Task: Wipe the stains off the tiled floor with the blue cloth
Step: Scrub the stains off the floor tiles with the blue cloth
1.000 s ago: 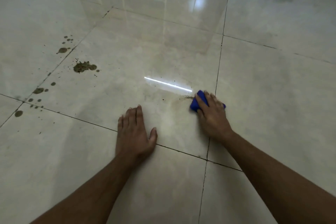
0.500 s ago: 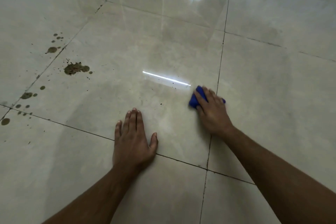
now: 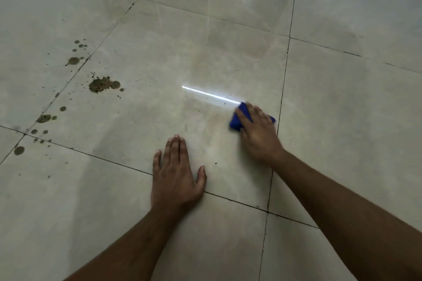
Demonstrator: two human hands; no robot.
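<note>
Your right hand (image 3: 259, 134) sits on top of the cloth (image 3: 236, 121), fingers spread over it and pressing it flat to the floor (image 3: 342, 121). The hand is motion-blurred, so whether the fingers curl round the cloth's edge or just lie on it, can't tell for sure; they look fairly straight. Blue shows past your fingertips and to the left of your index finger, w/ a small bit peeking out beyond the little-finger side, just beside the grout line there. The far corner of the cloth touches the near end of a bright light streak (image 3: 210, 94) reflected on the tile.

Your left hand (image 3: 175, 178) is flat on the floor, palm down, fingers straight and close together, thumb angled out to the right. It holds nothing. Its heel sits on the grout line; fingertips point away from you. The cloth lies ahead and to the right of those fingertips, near but apart.

Stains (image 3: 101, 84): brown blotches and spots well to the left of your left fingertips, the biggest splat ahead-left, smaller drops trailing along the grout line nearer you. A few tiny dark specks lie between your two hands. The tile around the cloth looks faintly smeared.
</note>
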